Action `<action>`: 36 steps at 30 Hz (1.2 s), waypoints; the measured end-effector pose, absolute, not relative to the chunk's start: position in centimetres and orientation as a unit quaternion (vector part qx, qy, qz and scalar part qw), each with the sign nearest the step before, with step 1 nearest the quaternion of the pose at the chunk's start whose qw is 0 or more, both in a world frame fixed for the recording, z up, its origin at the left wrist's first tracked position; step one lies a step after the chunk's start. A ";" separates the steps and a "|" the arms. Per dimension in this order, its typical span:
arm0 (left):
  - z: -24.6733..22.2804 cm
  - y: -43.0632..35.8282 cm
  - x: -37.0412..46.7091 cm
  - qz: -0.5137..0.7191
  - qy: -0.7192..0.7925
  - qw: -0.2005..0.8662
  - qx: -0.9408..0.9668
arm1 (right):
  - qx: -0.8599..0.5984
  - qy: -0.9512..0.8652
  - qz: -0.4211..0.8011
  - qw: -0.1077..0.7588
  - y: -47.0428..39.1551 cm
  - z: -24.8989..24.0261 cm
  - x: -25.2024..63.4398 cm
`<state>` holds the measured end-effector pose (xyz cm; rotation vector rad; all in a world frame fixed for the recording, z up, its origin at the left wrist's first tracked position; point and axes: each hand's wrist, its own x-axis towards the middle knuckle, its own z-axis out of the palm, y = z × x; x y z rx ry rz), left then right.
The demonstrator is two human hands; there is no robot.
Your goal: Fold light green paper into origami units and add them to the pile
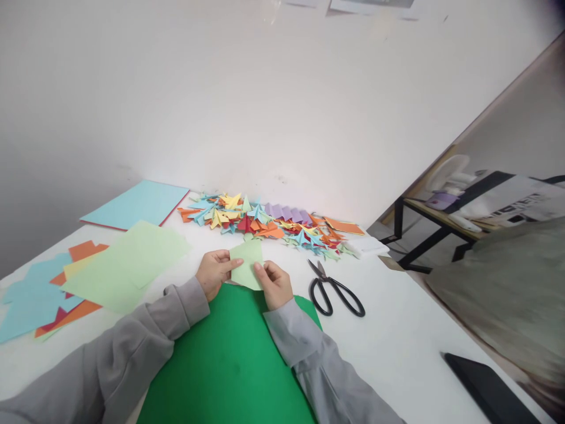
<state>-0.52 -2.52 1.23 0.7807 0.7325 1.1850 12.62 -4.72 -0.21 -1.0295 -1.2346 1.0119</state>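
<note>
Between my two hands is a small light green sheet of paper [247,264], held up above the far end of a green mat [229,353]. My left hand [216,272] pinches its left edge, thumb on the near face. At its lower right edge, my right hand [276,284] grips it between thumb and curled fingers. Just beyond the paper lies a heap of small folded paper shapes [247,222] in several colours. Black-handled scissors [333,288] rest to the right of my right hand, blades pointing away.
Larger light green sheets [128,259] and coloured paper offcuts [39,288] cover the left of the white table [397,341]. A light blue sheet [136,203] lies at the back left. A black flat device [485,386] sits near the right edge. The wall closes off the back.
</note>
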 end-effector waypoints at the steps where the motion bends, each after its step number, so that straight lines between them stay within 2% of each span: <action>1: 1.2 -2.5 -0.5 0.528 0.327 0.701 0.350 | -0.455 -0.535 0.417 0.577 -4.7 -0.2 12.7; 14: 1.0 -2.4 -0.5 0.513 0.324 0.722 0.333 | -0.463 -0.539 0.403 0.577 -4.4 -0.8 12.9; 21: 1.1 -2.4 -0.6 0.499 0.334 0.720 0.347 | -0.445 -0.521 0.451 0.572 -4.6 -0.7 12.8; 28: 1.1 -2.6 -0.6 0.490 0.356 0.692 0.394 | -0.449 -0.526 0.431 0.580 -4.5 -0.5 12.9; 36: 0.7 -2.6 -0.6 0.508 0.340 0.668 0.426 | -0.426 -0.504 0.510 0.552 -4.6 -0.3 12.6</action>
